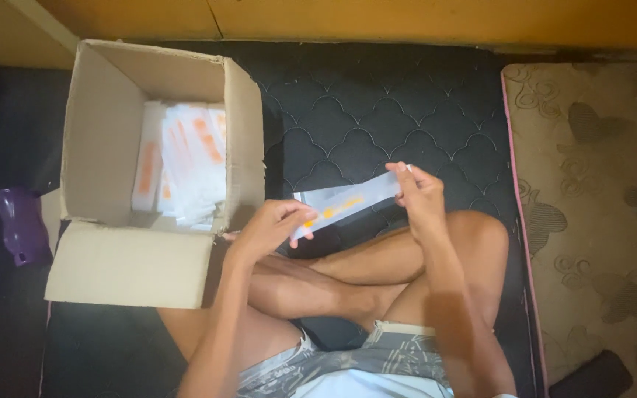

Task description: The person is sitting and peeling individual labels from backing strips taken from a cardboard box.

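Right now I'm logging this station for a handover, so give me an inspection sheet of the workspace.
Surface: black quilted mat.
Job's things: long white packet with orange print; open brown cardboard box holding similar white and orange packets.
Clutter: purple plastic object left of box.
Grips: left hand and right hand pinch the packet's ends.
Cables: nothing seen.
Surroundings: beige patterned rug, yellowish wall.

Head view: single camera worn on the person's head, facing steeply down, close over crossed legs, dark quilted mat (377,110) and open cardboard box (112,147).
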